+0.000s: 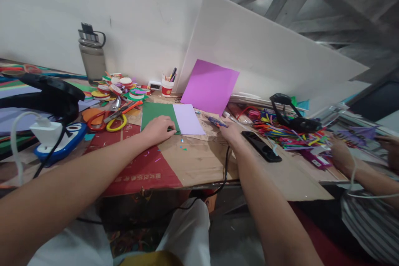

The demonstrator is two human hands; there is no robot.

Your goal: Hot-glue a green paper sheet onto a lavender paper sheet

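Note:
My left hand [158, 131] rests on a green sheet [156, 110] of paper, fingers bent a little and lying on its surface. Beside the green lies a pale lilac sheet [190, 120], its left edge against or under the green; I cannot tell which. My right hand [232, 133] is closed around a blue glue gun [216, 122] with a black cord [227, 166] hanging over the table edge. The gun's nozzle end points left, just right of the lilac sheet. Small paper scraps [183, 149] lie on the cardboard [199, 162] in front of the sheets.
Orange and yellow scissors [116, 122], ribbon spools [126, 83] and a blue power strip [62, 145] are on the left. A purple sheet [208, 85] leans against the white board. To the right are a phone [261, 146], colourful pipe cleaners [274, 133] and another person's hand [341, 156].

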